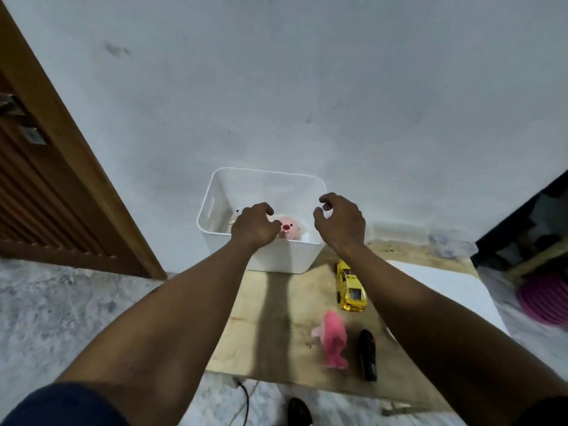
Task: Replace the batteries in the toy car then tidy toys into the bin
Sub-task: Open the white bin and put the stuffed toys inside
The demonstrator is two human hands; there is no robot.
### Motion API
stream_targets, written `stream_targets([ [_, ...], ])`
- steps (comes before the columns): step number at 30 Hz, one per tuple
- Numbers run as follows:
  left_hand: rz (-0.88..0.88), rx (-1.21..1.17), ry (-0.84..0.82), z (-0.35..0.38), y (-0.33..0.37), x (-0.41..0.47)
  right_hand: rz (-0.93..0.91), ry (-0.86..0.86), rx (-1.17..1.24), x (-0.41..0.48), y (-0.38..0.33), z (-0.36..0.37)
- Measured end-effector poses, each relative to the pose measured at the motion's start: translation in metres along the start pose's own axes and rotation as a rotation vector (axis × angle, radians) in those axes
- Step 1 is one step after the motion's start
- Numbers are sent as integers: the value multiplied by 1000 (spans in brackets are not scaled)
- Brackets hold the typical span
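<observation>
Head view: the left hand [255, 226] is seen over the white bin [276, 259], fingers curled downward, its thumb side against or just beside a round pink plush [290, 230] lying inside; whether the plush is gripped cannot be told. At 3 o'clock from it the right hand [339, 222] is held above the bin's rim, fingers loosely curled and nothing in them. At 5 o'clock from that hand the yellow toy car [350, 287] is parked on the wooden board [270, 318], just clear of the bin. Nearer 6 o'clock a fuzzy pink toy [332, 339] and a black handset [368, 355] are laid side by side. Tidying is judged to be the step in hand. The plush is best released low inside the bin, without the light bin being nudged. The car's battery cover is hidden, so it should be checked before binning.
</observation>
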State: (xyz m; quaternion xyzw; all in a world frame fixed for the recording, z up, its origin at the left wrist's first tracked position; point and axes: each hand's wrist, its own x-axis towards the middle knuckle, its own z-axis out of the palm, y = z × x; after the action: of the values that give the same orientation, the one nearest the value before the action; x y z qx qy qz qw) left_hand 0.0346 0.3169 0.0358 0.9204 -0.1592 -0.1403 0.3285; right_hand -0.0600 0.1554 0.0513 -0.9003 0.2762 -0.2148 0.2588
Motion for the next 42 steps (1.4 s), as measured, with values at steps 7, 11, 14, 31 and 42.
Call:
stream_targets([
  [7,189,142,44,65,10,-70,105,-52,-35,-80,66,-29],
  [11,234,207,-6,108,8,-98,266,-298,-167,-116,116,-26],
  [14,159,205,-113,141,5,-113,351,-462,-182,-138,149,-19],
  [31,-297,-152,-319,205,2,-121,447,-591,59,-145,183,-8],
  [42,-81,-320,44,19,-12,-90,167,-98,457,-78,36,-22],
])
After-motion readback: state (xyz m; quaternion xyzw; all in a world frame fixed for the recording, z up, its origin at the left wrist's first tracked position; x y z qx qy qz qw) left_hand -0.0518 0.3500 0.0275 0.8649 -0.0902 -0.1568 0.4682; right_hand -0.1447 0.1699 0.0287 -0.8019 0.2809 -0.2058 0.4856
